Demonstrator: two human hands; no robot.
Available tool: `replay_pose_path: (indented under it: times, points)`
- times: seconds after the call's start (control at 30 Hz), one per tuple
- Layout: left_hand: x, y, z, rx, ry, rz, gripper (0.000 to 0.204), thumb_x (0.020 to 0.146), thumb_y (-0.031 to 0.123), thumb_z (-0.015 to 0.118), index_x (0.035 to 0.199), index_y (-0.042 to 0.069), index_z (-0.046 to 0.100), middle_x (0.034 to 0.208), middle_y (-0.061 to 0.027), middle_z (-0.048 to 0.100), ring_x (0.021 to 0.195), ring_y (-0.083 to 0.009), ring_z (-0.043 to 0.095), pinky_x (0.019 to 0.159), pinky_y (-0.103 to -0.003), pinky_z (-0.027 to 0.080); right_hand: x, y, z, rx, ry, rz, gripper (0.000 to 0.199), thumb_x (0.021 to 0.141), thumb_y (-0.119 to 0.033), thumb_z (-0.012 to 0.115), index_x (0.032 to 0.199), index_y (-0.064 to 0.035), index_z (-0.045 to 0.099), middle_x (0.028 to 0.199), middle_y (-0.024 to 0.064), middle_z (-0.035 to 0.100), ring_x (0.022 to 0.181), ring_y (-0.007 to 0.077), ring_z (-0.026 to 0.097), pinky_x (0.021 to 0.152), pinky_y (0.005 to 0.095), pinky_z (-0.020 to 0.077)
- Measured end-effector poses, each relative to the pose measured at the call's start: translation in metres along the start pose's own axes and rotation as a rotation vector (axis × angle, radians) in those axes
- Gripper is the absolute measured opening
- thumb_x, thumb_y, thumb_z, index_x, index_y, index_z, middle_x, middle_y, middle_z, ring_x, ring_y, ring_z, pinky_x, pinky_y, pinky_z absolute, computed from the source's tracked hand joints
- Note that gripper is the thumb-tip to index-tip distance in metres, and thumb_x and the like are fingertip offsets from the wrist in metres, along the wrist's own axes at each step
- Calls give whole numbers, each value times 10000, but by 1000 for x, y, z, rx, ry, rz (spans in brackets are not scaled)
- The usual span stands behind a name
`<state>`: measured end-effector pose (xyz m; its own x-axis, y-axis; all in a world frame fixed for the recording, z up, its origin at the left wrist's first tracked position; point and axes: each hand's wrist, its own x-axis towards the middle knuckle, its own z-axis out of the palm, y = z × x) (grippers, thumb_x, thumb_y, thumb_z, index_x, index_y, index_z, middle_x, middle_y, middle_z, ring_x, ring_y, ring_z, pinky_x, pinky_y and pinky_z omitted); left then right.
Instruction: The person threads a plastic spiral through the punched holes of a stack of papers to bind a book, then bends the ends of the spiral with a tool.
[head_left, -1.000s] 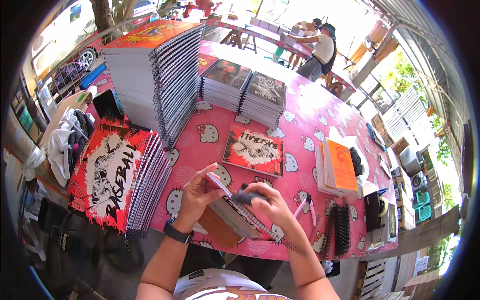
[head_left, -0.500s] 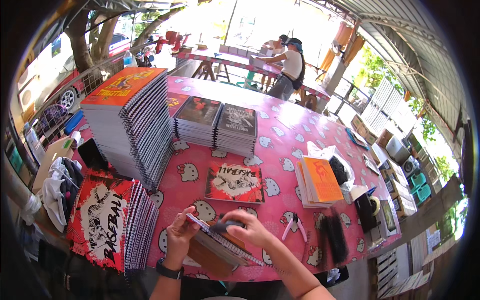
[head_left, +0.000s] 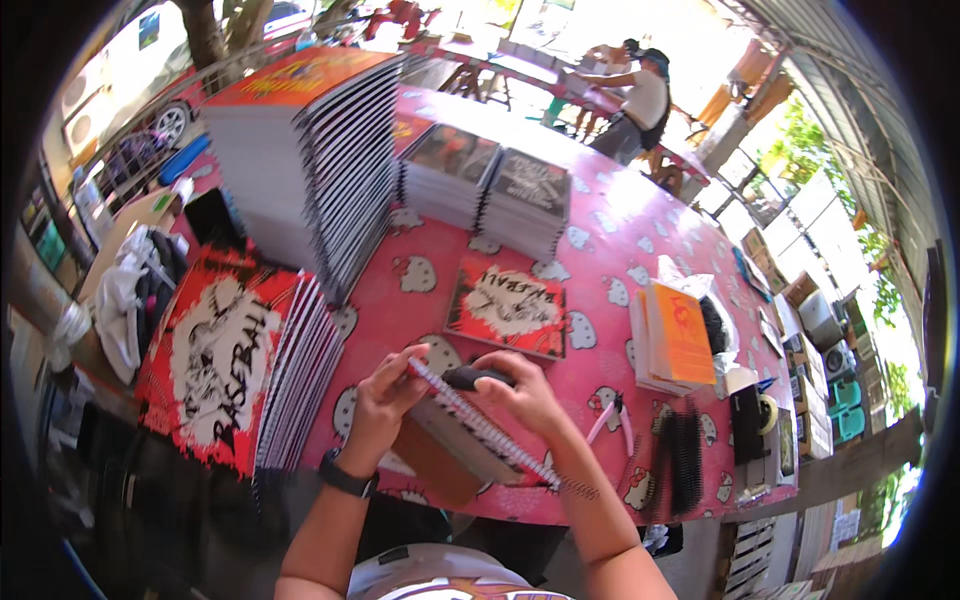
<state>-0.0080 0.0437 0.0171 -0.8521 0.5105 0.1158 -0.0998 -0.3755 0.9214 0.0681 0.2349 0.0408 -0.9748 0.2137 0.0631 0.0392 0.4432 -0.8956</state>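
My left hand (head_left: 383,400), with a dark band on its wrist, pinches the upper end of a notebook (head_left: 470,440) tilted on its edge near me. A coil runs along the notebook's upward-facing bound edge, and its loose tail (head_left: 580,488) sticks out beside my right forearm. My right hand (head_left: 528,396) is closed around a black rounded object (head_left: 475,377) over that edge; its exact kind is unclear. Just beyond lies a red and white book cover (head_left: 508,305). To the right are pink-handled pliers (head_left: 612,418) and a bundle of black coils (head_left: 680,460).
Red-covered spiral notebooks (head_left: 205,360) are stacked at the left, before a tall orange-topped stack (head_left: 260,160). Two dark-covered stacks (head_left: 525,200) stand farther back. Orange booklets (head_left: 675,335) and a tape roll (head_left: 767,413) sit at the right. People (head_left: 640,100) work at a far table.
The view has shifted, so the table's contents appear farther right and mostly higher. Both hands remain on the notebook, the right still gripping the black object along its bound edge.
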Motion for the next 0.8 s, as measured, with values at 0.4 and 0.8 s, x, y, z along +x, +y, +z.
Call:
replay_pose_path:
  times: [0.4, 0.8]
  points:
    - [1, 1, -7, 25, -67, 97, 357, 841, -24, 593, 1194, 37, 583, 899, 51, 471, 820, -32, 439, 767, -176, 380, 8, -24, 10, 595, -198, -165, 453, 773, -405, 652, 1014, -24, 611, 914, 100, 576, 924, 184, 533, 822, 316, 419]
    - [-11, 45, 18, 400, -209, 284, 262, 803, -29, 608, 1049, 39, 666, 886, -48, 629, 809, -128, 595, 705, -226, 455, -54, -87, -21, -299, 20, -252, 478, 739, -261, 741, 1133, -71, 548, 1132, 145, 531, 1019, 302, 528, 840, 387, 465]
